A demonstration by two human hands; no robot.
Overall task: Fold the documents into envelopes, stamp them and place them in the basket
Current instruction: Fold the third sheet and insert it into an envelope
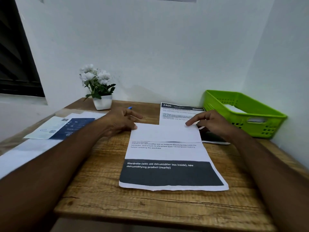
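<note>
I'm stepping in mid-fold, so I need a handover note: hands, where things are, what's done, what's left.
Hands: the left hand is relaxed with its thumb on the fold's left corner. The right hand presses a forefinger on the right corner.
Things: the sheet is mid-table, the second sheet behind it. The basket is at right with something white inside. The papers at left may be envelopes; cannot tell.
Done: the sheet's top part is folded down.
Left: the lower fold, envelope, stamp, basket; then the second sheet.
</note>
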